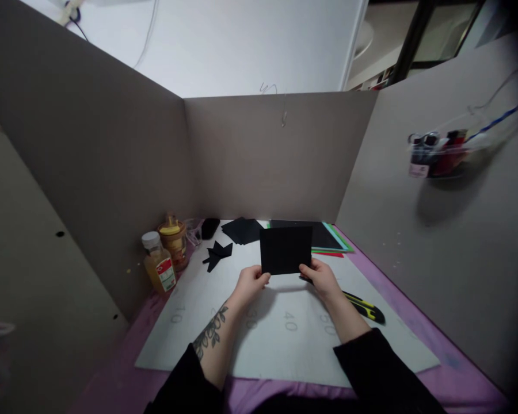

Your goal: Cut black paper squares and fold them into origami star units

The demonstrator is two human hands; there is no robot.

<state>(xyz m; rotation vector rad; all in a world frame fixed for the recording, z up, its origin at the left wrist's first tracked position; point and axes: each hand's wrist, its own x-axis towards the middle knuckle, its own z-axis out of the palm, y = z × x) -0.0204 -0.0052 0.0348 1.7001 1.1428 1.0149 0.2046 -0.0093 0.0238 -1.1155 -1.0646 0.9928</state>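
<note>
A black sheet of paper (286,250) is held up above the white board, its face toward me. My left hand (251,282) pinches its lower left corner between thumb and fingers. At the lower right corner, my right hand (319,276) grips the same sheet, thumb in front. A yellow and black utility knife (365,307) lies on the board beside and partly behind my right forearm. Farther left rests a folded black paper shape (218,255) with several points. Behind it is a pile of black paper squares (242,230).
The white board (285,356) with pencilled numbers covers a purple cloth (107,382). Bottles, including a glue-like one (160,263), stand left. Coloured sheets (336,238) lie at the back right. Grey panels enclose three sides; a clear holder (440,155) hangs right.
</note>
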